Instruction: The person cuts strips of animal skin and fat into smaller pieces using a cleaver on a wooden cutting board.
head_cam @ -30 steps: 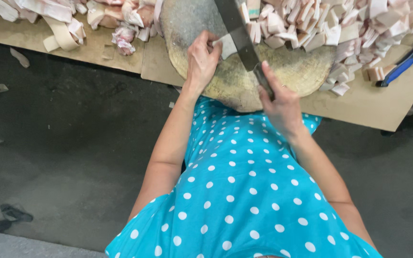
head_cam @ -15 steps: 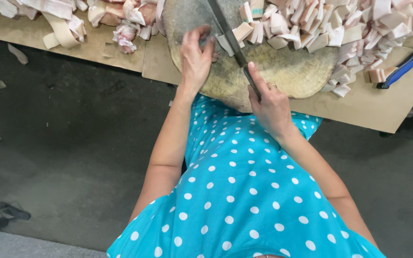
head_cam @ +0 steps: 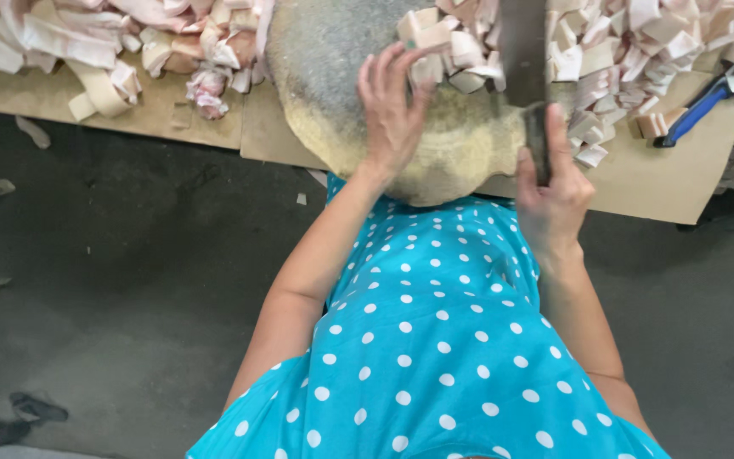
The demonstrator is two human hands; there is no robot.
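Nearest my camera, a turquoise dress with white polka dots (head_cam: 418, 357) fills the lower frame, with dark concrete floor (head_cam: 112, 280) on either side of it. From it I see both bare forearms reach up toward the work surface. My right hand (head_cam: 554, 191) is closed around the dark handle of a cleaver (head_cam: 524, 51), whose broad grey blade stands upright and runs out of the top of the frame. My left hand (head_cam: 392, 110) lies with fingers spread and open on the round chopping block (head_cam: 341, 76), fingertips touching a small heap of cut pale pink meat pieces (head_cam: 448, 51) that sits just left of the blade. The block, worn grey on top and yellowish at its rim, rests on a brown board table (head_cam: 206, 119). Farther right, more cut chunks (head_cam: 639, 42) are piled beside a blue-handled tool (head_cam: 694, 115). Farther left, long uncut strips of meat (head_cam: 70, 42) lie across the table.
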